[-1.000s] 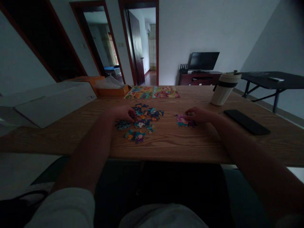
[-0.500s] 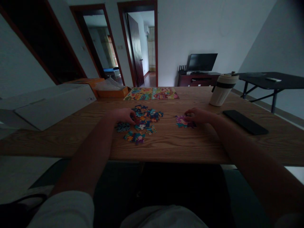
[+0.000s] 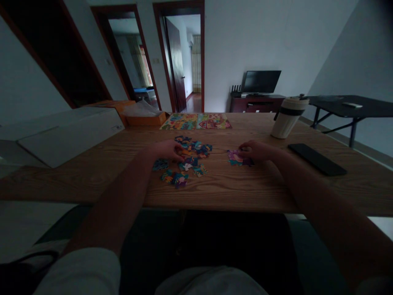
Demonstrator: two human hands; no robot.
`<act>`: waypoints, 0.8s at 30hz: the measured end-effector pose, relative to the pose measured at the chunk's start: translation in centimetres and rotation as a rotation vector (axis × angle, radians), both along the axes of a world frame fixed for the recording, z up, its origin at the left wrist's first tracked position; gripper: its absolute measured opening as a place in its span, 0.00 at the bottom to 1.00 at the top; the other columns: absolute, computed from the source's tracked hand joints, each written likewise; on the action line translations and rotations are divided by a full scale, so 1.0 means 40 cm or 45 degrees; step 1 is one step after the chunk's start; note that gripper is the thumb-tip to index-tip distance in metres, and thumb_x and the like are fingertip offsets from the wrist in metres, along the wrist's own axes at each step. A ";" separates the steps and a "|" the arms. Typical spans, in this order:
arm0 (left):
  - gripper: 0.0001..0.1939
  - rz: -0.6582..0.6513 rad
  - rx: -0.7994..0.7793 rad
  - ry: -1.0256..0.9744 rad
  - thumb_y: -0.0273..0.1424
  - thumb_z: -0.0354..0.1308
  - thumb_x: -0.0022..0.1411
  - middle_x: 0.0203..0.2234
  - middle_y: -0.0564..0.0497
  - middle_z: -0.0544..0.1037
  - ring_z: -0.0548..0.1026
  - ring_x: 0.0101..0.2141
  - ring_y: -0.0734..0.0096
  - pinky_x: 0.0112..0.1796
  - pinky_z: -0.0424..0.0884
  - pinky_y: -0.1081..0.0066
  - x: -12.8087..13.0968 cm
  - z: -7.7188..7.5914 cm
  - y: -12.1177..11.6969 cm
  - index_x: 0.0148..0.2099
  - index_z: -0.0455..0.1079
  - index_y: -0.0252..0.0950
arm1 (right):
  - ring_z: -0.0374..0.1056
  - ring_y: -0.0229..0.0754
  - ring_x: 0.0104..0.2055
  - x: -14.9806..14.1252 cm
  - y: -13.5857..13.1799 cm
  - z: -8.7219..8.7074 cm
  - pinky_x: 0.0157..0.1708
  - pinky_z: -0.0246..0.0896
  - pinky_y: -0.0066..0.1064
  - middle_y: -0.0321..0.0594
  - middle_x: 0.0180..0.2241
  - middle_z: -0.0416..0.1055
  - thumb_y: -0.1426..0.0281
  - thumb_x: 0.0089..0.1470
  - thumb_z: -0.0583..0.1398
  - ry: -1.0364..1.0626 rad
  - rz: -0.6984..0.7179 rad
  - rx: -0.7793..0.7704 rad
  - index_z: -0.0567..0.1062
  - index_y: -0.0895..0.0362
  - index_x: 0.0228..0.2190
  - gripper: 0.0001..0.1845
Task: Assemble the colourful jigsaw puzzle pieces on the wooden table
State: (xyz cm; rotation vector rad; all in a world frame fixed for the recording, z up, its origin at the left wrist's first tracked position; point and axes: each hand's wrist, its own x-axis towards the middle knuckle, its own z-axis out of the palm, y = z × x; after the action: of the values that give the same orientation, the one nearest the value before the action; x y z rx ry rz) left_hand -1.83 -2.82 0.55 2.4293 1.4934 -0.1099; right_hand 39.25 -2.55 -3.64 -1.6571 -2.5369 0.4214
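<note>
Loose jigsaw puzzle pieces (image 3: pixel 188 162) in blue, orange and white lie in a spread pile left of the table's middle. Over the pile's left side is my left hand (image 3: pixel 168 150), thumb and forefinger apart, reaching among the pieces; nothing shows between them. A small joined patch of purple, pink and teal puzzle pieces (image 3: pixel 235 158) lies flat to the right of the pile. My right hand (image 3: pixel 254 150) rests at the patch's upper right, its bent fingertips gripping the edge of it. The palm side of both hands is hidden.
Behind the pile lies a colourful printed picture sheet (image 3: pixel 196 121). A white box (image 3: pixel 70 133) and an orange box (image 3: pixel 145 119) with clear plastic stand at the left. To the right are a cream tumbler (image 3: pixel 287 119) and a black flat object (image 3: pixel 316 158) on the wooden table (image 3: pixel 221 192).
My left hand has shifted a little to the right over the pile, and a few pieces near it have slid slightly right. My right hand stays at the purple patch.
</note>
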 end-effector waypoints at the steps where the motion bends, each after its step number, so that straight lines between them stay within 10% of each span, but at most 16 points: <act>1: 0.32 -0.028 0.112 -0.005 0.54 0.63 0.56 0.49 0.44 0.80 0.77 0.47 0.53 0.47 0.69 0.63 0.011 -0.010 0.007 0.56 0.76 0.41 | 0.75 0.55 0.50 0.000 0.000 -0.001 0.51 0.68 0.42 0.53 0.51 0.77 0.51 0.62 0.56 0.005 -0.006 -0.002 0.79 0.57 0.52 0.28; 4: 0.28 -0.101 0.486 -0.052 0.45 0.55 0.67 0.61 0.42 0.72 0.68 0.59 0.52 0.59 0.59 0.60 0.070 -0.053 0.033 0.64 0.69 0.39 | 0.75 0.54 0.48 0.003 0.002 -0.004 0.50 0.69 0.41 0.52 0.51 0.78 0.51 0.62 0.57 0.038 -0.022 -0.015 0.79 0.56 0.52 0.27; 9: 0.26 -0.050 0.437 0.024 0.42 0.48 0.72 0.65 0.43 0.68 0.65 0.63 0.51 0.62 0.56 0.57 0.138 -0.108 0.073 0.66 0.66 0.39 | 0.76 0.53 0.48 0.010 0.006 -0.009 0.50 0.69 0.40 0.46 0.47 0.80 0.49 0.61 0.57 0.056 -0.011 -0.022 0.81 0.53 0.50 0.27; 24: 0.26 0.225 0.431 -0.145 0.45 0.56 0.65 0.63 0.45 0.70 0.64 0.63 0.51 0.62 0.57 0.59 0.042 -0.091 0.101 0.62 0.70 0.42 | 0.76 0.55 0.48 -0.005 -0.005 0.005 0.49 0.69 0.41 0.48 0.50 0.79 0.48 0.60 0.59 0.069 -0.005 -0.078 0.80 0.52 0.52 0.28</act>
State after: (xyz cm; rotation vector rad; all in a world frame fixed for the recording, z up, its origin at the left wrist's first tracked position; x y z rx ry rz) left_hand -0.16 1.21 -3.08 2.4840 1.7862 0.3388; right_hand 39.07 -2.75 -3.46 -1.6470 -2.5058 0.5414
